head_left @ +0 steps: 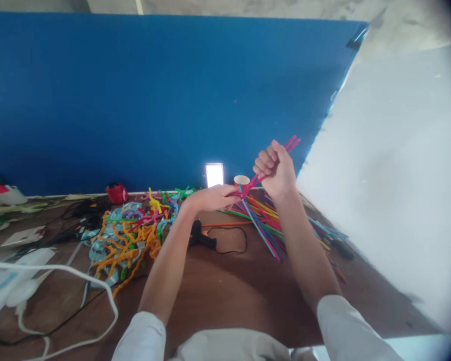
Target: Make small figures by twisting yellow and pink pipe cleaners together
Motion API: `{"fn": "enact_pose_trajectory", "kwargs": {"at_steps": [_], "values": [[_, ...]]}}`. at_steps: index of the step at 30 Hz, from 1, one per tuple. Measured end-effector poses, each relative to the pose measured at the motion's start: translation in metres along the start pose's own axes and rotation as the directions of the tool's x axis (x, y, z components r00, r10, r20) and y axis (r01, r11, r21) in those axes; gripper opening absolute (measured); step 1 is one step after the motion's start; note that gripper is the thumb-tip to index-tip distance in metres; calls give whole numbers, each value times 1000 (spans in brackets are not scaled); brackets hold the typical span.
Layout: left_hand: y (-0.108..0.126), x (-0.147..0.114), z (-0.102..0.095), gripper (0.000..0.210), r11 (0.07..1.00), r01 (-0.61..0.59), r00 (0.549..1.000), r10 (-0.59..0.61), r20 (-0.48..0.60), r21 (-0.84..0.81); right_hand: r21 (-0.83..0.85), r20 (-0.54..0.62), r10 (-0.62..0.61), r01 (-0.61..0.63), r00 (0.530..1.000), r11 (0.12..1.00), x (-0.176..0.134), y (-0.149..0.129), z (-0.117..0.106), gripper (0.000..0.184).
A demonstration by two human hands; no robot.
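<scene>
Red-pink pipe cleaners (252, 184) stretch between my two hands above the table. My right hand (276, 169) is closed in a fist round them, and their upper ends stick out past it to the upper right. Lower and to the left, my left hand (216, 197) pinches their other end; the strands look crossed or twisted between the hands. Below lies a loose bundle of straight pipe cleaners (263, 220) in several colours. A black glue gun (202, 239) with a cord rests on the table under my left hand.
Bent orange and multicoloured pipe cleaner pieces (131, 245) heap up on the left. A paper cup (241, 180) and a bright screen (214, 174) stand by the blue partition (154, 100). White cables (108, 296) and a power strip (18, 281) lie front left; a white wall (391, 190) borders the right.
</scene>
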State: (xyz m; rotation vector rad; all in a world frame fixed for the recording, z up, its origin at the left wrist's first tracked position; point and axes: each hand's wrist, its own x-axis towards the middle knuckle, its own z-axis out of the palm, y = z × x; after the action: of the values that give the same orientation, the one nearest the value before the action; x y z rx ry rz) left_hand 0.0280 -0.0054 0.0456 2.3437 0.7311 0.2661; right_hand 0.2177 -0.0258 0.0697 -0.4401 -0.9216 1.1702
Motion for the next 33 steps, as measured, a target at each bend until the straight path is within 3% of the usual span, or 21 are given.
{"fn": "enact_pose_trajectory", "kwargs": {"at_steps": [4,6,9,13,17,19,21,22,27,33], "values": [[9,4,8,31,998,-47,992,52,-111,46,7,65,67,-67,996,998,-5,11,13,50],[12,6,11,35,998,-23,993,30,-111,61,-9,123,103,-103,987,995,-8,18,19,48],[10,5,9,41,1000,2,996,1,-90,31,-147,137,34,-14,990,989,-6,24,17,41],[3,-5,-4,41,1000,0,990,-1,-139,-6,-423,116,-250,275,961,863,11,21,-13,26],[3,-13,-9,43,999,29,974,-36,-225,-36,-541,124,-170,210,978,814,36,22,-58,30],[5,-14,-8,40,996,52,988,-61,-141,-70,-717,71,-136,145,988,682,45,28,-77,27],[8,-14,-6,36,994,75,996,-79,-44,-83,-903,12,9,7,1000,429,50,36,-92,26],[9,-13,-5,34,994,84,996,-86,-23,-77,-933,-10,83,-39,997,358,51,41,-98,25],[8,-12,-7,40,991,127,991,-129,-41,-50,-982,-150,322,-178,935,58,51,62,-117,24],[3,-16,-10,38,982,126,990,-132,-40,-138,-936,-310,331,-224,891,-272,55,81,-134,19]]}}
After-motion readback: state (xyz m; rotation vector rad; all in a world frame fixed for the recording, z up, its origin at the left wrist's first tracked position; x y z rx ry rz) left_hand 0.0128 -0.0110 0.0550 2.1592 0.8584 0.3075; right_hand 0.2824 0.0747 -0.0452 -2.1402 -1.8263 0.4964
